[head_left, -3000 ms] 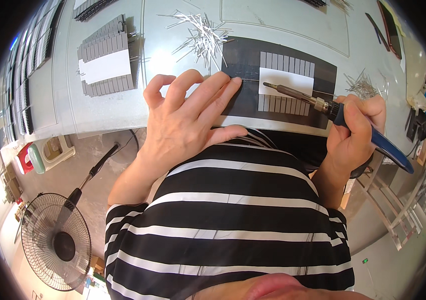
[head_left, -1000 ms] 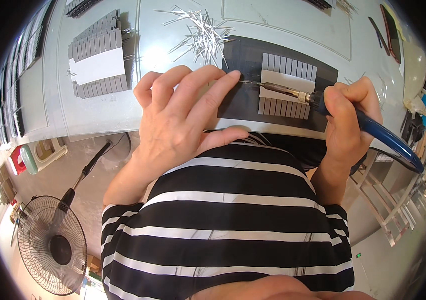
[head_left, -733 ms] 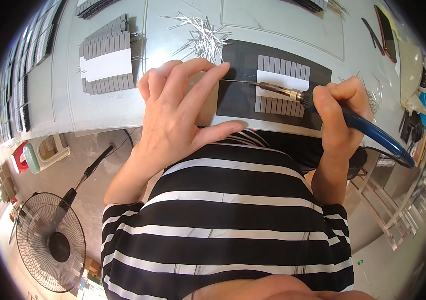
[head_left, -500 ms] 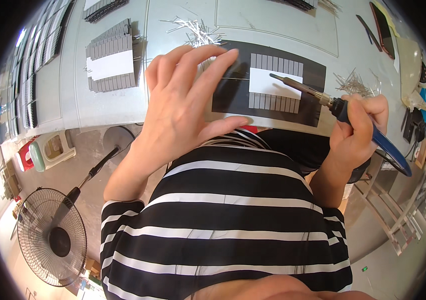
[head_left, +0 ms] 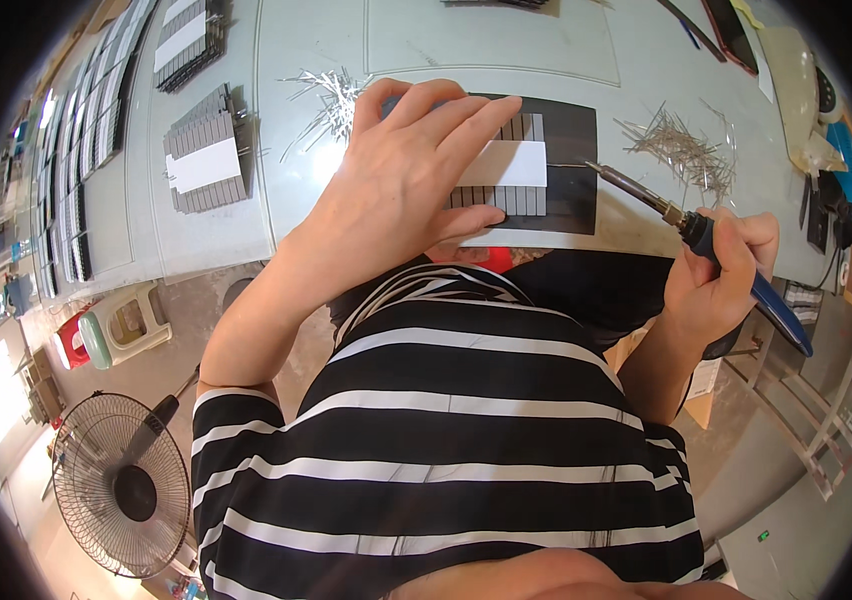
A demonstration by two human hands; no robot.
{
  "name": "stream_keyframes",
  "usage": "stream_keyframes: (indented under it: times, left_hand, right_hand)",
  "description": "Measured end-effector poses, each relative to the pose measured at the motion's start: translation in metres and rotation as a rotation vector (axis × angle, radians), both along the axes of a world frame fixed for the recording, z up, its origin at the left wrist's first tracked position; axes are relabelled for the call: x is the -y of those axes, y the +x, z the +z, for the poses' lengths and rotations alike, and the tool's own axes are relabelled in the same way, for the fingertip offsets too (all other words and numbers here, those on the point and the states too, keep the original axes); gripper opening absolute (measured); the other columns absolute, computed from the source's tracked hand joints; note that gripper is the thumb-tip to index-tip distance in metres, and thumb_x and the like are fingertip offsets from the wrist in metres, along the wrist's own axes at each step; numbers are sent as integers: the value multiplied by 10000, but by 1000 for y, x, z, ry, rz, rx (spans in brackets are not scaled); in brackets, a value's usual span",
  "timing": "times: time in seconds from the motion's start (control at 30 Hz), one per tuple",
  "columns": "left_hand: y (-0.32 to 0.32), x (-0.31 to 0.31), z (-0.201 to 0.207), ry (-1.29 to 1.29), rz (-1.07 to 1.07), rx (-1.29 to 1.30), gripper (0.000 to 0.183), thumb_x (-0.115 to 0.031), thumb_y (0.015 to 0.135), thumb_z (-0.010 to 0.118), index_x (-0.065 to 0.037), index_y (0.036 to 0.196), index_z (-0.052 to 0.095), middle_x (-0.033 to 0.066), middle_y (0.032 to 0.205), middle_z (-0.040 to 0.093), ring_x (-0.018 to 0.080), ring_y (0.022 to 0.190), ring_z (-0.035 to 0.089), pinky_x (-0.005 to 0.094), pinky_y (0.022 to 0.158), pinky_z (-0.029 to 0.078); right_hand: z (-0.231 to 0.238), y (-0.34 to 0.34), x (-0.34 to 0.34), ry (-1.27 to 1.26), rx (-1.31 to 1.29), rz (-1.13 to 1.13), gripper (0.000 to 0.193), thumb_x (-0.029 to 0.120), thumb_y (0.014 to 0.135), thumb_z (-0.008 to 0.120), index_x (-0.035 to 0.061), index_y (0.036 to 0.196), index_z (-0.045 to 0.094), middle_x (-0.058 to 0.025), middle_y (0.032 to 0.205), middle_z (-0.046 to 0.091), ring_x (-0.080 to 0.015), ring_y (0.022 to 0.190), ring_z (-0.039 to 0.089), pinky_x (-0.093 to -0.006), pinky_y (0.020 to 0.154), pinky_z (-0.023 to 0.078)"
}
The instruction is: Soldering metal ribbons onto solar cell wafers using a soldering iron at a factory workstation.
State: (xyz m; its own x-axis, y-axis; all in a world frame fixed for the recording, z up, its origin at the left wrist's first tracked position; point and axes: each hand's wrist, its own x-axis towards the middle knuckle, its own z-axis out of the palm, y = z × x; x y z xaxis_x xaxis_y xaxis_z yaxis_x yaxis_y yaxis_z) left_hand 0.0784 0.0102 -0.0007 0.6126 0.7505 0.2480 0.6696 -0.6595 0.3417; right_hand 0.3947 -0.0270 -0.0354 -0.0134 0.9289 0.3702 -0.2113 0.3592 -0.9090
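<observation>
A flat panel of narrow grey strips with a white band (head_left: 521,163) across its middle lies on a black mat (head_left: 573,212). My left hand (head_left: 411,150) reaches over its left part, the forefinger at the far edge and the thumb at the near edge, and holds it. That hand hides the panel's left end. My right hand (head_left: 716,270) grips a soldering iron (head_left: 706,242) with a blue handle. Its tip is at a thin wire that sticks out from the right end of the white band; whether they touch I cannot tell.
Loose thin wires lie in one pile (head_left: 331,105) behind my left hand and another pile (head_left: 691,150) at the right. More banded strip panels (head_left: 208,155) sit at the left of the table. A phone (head_left: 731,35) is at the far right. A fan (head_left: 131,485) stands on the floor.
My left hand has come down over the panel. The iron's tip has gone from above the white band to the wire at its right end. The whole view has shifted.
</observation>
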Motion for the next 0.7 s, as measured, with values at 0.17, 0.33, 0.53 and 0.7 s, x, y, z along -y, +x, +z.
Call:
stream_keyframes:
  times: [0.17,0.33,0.53,0.7]
  left_hand:
    - [5,0,4,-15,-10,13,940,-486,658,816,-116,1445,462,91,1293,584,300,1254,488,480,1090,285]
    - [7,13,8,-77,-39,-25,966,-396,611,851,-116,1448,459,92,1330,558,300,1267,479,478,1086,281]
    - [5,28,13,-173,-37,-6,953,-132,590,882,-128,1444,460,91,1327,514,297,1233,483,477,1077,282]
    - [4,22,19,-144,-27,58,1005,-125,551,894,-167,1455,457,96,1297,519,286,1187,506,480,1071,289]
  right_hand:
    - [12,-21,4,-38,26,-423,41,-12,917,543,-42,905,518,-55,816,427,-72,502,311,-224,513,325]
    - [28,-28,1,-54,-5,-327,186,50,926,528,18,779,419,-21,662,364,-78,462,279,-230,503,276]
    - [32,-36,-1,-85,-91,-344,214,27,898,540,52,760,378,20,541,290,-62,449,245,-234,498,225]
    - [33,-34,-2,-18,-137,-371,201,36,908,483,66,783,328,14,519,263,-75,443,216,-253,482,211]
